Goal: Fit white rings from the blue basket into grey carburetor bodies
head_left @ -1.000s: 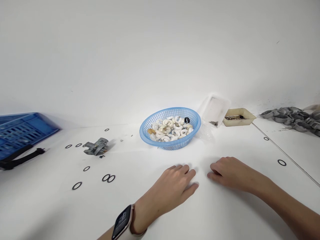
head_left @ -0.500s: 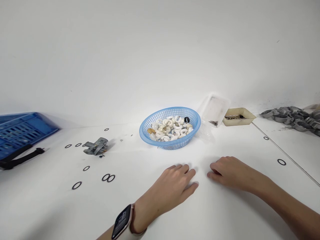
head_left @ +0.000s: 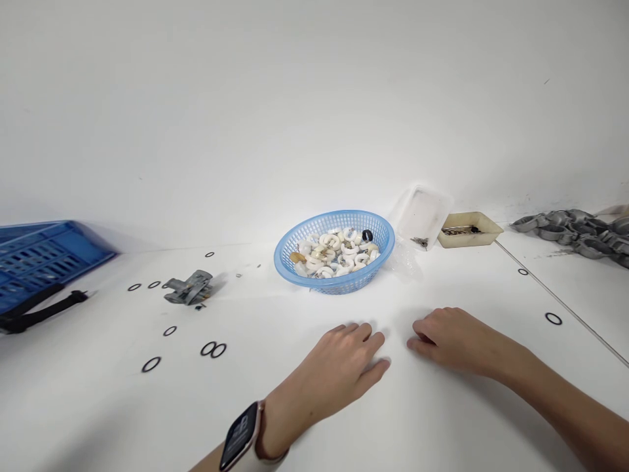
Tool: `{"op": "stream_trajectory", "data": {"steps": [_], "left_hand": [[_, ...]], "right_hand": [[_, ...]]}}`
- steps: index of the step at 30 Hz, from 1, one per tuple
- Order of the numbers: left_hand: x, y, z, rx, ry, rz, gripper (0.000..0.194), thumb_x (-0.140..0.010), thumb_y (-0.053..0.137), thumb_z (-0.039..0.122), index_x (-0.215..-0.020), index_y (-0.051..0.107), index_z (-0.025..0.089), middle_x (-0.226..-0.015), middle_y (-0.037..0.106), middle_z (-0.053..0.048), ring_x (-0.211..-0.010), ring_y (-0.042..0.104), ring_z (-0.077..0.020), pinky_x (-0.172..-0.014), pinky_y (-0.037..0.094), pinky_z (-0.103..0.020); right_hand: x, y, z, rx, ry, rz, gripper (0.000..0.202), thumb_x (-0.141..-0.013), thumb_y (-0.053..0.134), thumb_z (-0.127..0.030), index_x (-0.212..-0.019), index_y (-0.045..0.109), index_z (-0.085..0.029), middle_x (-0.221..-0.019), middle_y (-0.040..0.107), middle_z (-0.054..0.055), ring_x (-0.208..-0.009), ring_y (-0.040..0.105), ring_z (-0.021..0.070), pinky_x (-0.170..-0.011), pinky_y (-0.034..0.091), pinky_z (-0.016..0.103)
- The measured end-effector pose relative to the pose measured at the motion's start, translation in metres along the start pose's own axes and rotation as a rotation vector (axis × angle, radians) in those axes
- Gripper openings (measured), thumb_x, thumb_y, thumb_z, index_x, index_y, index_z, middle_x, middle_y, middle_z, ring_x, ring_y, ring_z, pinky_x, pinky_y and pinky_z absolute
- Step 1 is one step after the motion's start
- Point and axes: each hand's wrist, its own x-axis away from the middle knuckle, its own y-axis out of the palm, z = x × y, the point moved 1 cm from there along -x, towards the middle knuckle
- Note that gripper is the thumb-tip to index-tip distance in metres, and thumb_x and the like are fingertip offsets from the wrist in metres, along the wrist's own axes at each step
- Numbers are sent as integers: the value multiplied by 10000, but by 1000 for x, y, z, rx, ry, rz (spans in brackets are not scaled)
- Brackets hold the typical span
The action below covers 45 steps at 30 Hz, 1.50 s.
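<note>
My left hand (head_left: 344, 360), with a watch on its wrist, rests palm down on the white table. Its fingers are slightly bent, the thumb stands apart, and it holds nothing. To its right my right hand (head_left: 445, 337) lies on the table with fingers curled under; no object shows in it. Just beyond both hands stands a blue oval basket (head_left: 287, 270) full of white ring-like parts. A grey metal part (head_left: 189, 288) sits to the left, with several black rings (head_left: 151, 364) scattered around it.
At the far left is a blue crate (head_left: 44, 262) beside a black strap-like piece (head_left: 46, 313). Behind my right hand are a white tray (head_left: 422, 213) leaning at a tilt and a cream tray (head_left: 472, 240). Grey metal parts (head_left: 580, 233) are heaped at the far right.
</note>
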Motion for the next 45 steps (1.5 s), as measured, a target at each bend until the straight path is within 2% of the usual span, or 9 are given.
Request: {"op": "stream_trajectory", "data": {"steps": [22, 33, 45], "left_hand": [[1, 0, -1, 18, 24, 62, 203, -1036, 460, 322, -890, 531, 200, -839, 585, -18, -739, 608, -216, -642, 438, -335], [0, 0, 0, -4, 13, 23, 166, -1026, 495, 313, -917, 539, 197, -859, 595, -19, -761, 616, -226, -656, 449, -344], [2, -3, 2, 13, 38, 56, 223, -1044, 431, 313, -875, 522, 199, -832, 587, -28, -742, 619, -227, -642, 444, -341]], "right_hand": [[0, -2, -2, 3, 1, -17, 397, -956, 416, -306, -607, 260, -199, -515, 354, -41, -480, 271, 103, -520, 176, 300], [1, -1, -1, 11, -2, -7, 394, -954, 410, -305, -604, 264, -198, -514, 360, -42, -481, 276, 105, -521, 172, 302], [0, 0, -1, -11, -1, -2, 396, -956, 414, -301, -610, 251, -199, -505, 323, -44, -479, 250, 104, -528, 162, 307]]}}
